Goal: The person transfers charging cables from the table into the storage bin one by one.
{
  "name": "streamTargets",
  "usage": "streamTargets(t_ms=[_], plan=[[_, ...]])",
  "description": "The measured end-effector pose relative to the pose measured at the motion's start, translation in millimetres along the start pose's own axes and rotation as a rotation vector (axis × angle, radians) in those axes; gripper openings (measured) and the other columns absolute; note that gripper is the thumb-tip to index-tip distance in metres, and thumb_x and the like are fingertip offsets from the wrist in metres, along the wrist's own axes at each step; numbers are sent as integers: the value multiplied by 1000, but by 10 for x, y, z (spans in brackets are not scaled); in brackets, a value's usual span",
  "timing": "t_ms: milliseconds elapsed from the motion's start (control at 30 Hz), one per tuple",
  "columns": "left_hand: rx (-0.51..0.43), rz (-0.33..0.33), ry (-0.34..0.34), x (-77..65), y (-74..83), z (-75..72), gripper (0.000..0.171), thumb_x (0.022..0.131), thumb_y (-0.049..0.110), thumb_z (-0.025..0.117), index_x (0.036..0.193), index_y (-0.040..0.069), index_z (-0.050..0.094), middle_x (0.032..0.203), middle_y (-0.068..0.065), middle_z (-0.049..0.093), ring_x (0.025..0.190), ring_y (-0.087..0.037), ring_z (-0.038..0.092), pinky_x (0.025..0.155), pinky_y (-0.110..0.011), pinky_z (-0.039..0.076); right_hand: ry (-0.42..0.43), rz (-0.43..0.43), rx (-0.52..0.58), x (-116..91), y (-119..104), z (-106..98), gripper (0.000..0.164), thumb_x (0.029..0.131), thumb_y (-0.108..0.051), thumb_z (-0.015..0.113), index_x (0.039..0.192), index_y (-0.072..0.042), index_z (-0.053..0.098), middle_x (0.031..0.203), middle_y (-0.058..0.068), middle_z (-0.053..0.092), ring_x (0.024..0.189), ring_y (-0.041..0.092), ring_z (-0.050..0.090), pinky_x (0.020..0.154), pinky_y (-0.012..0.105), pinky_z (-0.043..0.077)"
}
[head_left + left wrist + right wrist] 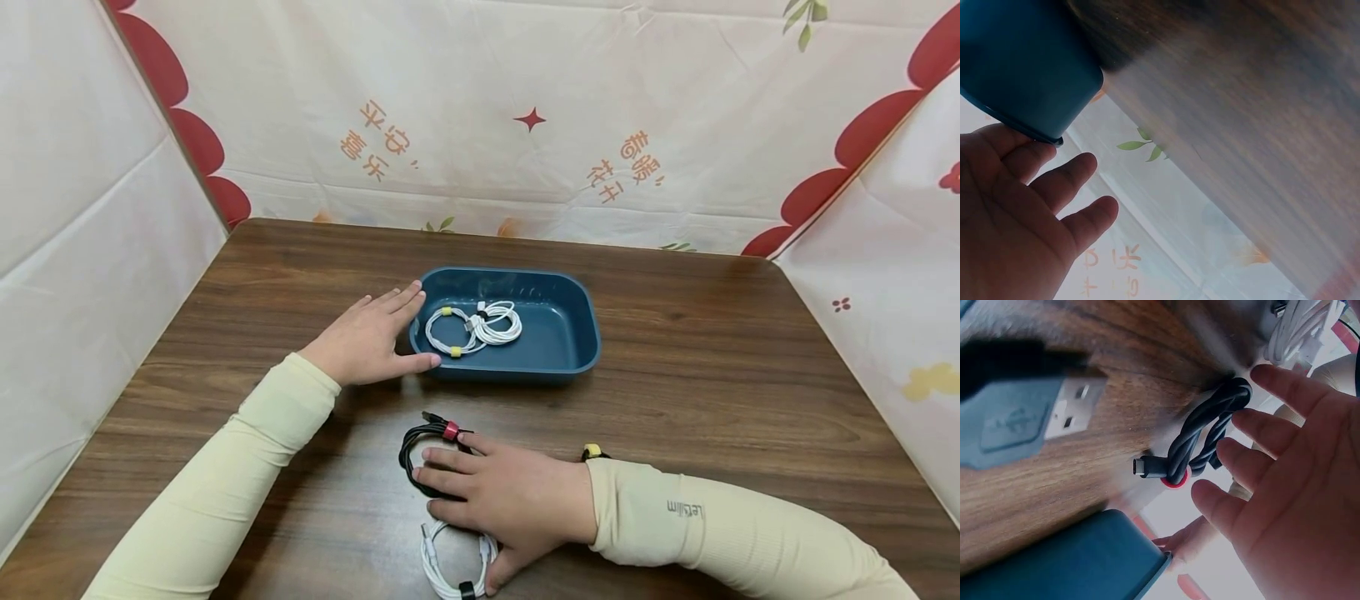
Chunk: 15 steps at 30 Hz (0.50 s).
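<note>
My left hand (378,337) rests at the left end of a blue plastic bin (517,374), thumb over the near rim and fingers spread. In the bin lie two coiled white cables, one with yellow ties (455,352) and one with a black tie (504,327). My right hand (517,496) hovers or rests over a coiled black cable (408,450) with a red tie, its fingers extended; contact is unclear. In the right wrist view, the black cable (1194,434) is just past the fingertips. Beside the thumb is a white cable coil (431,567) with a black tie.
A yellow tie on a dark cable (592,451) shows behind the right wrist, mostly hidden. A USB plug (1035,419) looms close in the right wrist view. The brown wooden table (712,350) is bordered by printed cloth walls (480,108).
</note>
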<state>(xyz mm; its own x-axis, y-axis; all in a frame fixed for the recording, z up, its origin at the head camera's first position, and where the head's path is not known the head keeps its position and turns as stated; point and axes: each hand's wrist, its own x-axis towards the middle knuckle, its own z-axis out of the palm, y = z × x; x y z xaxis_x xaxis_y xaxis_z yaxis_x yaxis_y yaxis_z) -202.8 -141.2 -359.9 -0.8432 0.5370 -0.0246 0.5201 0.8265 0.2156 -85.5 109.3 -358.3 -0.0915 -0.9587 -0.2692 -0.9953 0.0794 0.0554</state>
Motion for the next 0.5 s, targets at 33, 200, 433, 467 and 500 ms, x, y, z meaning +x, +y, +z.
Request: streamTargets(t_ms=[33,200,433,467,500], plan=[[0,0,2,2,1,1,108,83,85,39,158,8,26,164,-8,17,148,-31,25,114,-57,23,-1,2,-3,2,0,3,87,83,-81,49,148,-23,48,161,5,28,151,25,14,117,49,22],[2,2,5,3,0,4,108,83,85,39,158,8,27,164,-8,18,147,-31,25,114,-57,24,9,5,-28,5,-12,15,83,85,-78,50,146,-21,50,161,6,28,150,27,15,116,47,24],[4,7,4,6,-8,6,108,84,85,38,158,8,26,164,-8,18,147,-31,25,113,-57,25,28,1,-15,2,-28,40,90,81,-84,47,146,-22,49,161,7,28,150,26,16,116,47,25],[5,8,4,7,-8,6,108,84,85,38,158,8,26,164,-8,18,147,-31,25,113,-57,26,30,-3,-14,3,-28,42,89,81,-83,47,146,-22,49,161,8,28,150,26,16,116,47,25],[4,7,4,7,-7,7,108,84,86,38,158,8,26,164,-8,18,147,-32,25,113,-57,26,32,-5,-14,5,-27,44,87,82,-83,48,145,-22,50,161,7,28,150,26,16,115,48,26]])
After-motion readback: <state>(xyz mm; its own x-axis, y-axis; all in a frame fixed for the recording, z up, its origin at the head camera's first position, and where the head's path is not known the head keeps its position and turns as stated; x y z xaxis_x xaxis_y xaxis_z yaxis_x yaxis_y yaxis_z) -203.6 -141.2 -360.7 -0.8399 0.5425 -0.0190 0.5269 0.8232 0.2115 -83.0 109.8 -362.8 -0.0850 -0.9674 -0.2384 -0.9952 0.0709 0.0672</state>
